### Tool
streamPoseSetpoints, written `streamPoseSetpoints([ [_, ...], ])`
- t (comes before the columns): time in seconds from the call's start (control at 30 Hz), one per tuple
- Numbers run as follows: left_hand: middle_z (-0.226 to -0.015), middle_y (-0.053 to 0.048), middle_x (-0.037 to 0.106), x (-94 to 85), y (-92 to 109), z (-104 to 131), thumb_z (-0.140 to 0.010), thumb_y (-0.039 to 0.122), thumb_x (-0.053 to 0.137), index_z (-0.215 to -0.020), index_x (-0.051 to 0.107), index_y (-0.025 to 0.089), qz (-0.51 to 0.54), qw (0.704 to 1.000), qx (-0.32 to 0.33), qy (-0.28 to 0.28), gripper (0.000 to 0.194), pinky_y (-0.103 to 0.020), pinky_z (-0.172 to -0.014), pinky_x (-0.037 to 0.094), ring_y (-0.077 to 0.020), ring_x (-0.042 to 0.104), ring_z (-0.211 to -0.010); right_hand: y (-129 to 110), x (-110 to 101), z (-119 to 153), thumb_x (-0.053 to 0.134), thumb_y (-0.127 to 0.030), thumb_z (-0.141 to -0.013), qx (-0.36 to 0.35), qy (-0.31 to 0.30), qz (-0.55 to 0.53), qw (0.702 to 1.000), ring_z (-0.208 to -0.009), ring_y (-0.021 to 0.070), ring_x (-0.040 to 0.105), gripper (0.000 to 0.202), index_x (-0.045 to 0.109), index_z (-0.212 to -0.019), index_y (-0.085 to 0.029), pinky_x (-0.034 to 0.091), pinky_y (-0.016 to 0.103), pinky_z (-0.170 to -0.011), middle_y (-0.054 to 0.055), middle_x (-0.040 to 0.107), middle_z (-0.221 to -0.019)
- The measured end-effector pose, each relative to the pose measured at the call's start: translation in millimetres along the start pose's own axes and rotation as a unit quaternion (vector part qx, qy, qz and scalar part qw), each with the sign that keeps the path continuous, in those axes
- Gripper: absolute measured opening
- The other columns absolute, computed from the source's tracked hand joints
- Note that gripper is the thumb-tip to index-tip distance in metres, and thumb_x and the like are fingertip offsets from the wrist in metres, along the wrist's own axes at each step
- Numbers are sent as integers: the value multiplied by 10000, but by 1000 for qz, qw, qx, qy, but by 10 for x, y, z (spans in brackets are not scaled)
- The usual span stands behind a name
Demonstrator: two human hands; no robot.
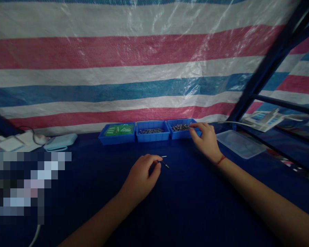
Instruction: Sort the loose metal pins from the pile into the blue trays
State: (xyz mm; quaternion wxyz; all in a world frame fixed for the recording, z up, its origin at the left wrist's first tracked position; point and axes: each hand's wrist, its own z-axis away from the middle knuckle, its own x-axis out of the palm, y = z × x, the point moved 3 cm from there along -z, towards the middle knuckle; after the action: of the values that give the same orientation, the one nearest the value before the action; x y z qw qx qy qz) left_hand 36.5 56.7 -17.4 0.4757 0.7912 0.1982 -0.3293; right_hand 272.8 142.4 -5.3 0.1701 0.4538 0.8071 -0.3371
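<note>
My left hand (145, 174) is over the blue table, thumb and forefinger pinched on a small metal pin (165, 164) that points down to the right. Just behind it, a second short metal piece (164, 156) shows beside the fingertips. My right hand (204, 137) reaches to the right blue bin (181, 134), its fingers closed at the bin's edge; whatever they hold is too small to name. Metal pins (180, 127) fill that bin. More metal pieces (151, 130) lie in the middle blue bin (152, 137).
On the left, a third blue bin (117, 139) holds green items (119, 129). A clear plastic lid (240, 144) lies right of my right hand. A light-blue case (60, 142) and white power strip (22, 141) sit at the far left. Dark metal bars (262, 65) rise at right.
</note>
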Motion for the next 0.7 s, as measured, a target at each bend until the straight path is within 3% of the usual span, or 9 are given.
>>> streamPoseSetpoints([
  [0.2, -964, -86, 604, -9, -255, -68, -852, 286, 509, -1015, 638, 173, -154, 988, 6, -12, 236, -411, -828, 416, -251, 512, -899, -322, -8, 193, 504, -232, -828, -48, -85, -73, 993, -855, 193, 602, 151, 649, -811, -192, 427, 332, -823, 46, 685, -864],
  [0.4, -915, -63, 605, 6, -286, -113, -884, 235, 463, -865, 640, 173, -186, 982, 2, -23, 188, -368, -809, 417, -218, 524, -855, -649, -2, 354, 513, -156, -815, -91, -177, -141, 970, -843, 184, 589, 142, 651, -815, -189, 429, 346, -809, 33, 676, -856],
  [0.53, -859, -38, 616, -15, -272, -103, -885, 233, 461, -835, 621, 181, -131, 991, -10, -1, 175, -357, -793, 405, -205, 524, -822, -749, 63, 452, 515, -123, -805, -109, -227, -163, 954, -811, 169, 588, 158, 654, -809, -198, 437, 339, -784, 25, 672, -832],
  [0.7, -855, -26, 608, -16, -185, -43, -889, 294, 438, -885, 593, 191, 50, 994, -84, 40, 186, -327, -758, 407, -191, 529, -824, -771, 90, 502, 605, -167, -771, -69, -239, -242, 938, -800, 163, 598, 84, 653, -825, -209, 451, 328, -752, 20, 674, -835],
])
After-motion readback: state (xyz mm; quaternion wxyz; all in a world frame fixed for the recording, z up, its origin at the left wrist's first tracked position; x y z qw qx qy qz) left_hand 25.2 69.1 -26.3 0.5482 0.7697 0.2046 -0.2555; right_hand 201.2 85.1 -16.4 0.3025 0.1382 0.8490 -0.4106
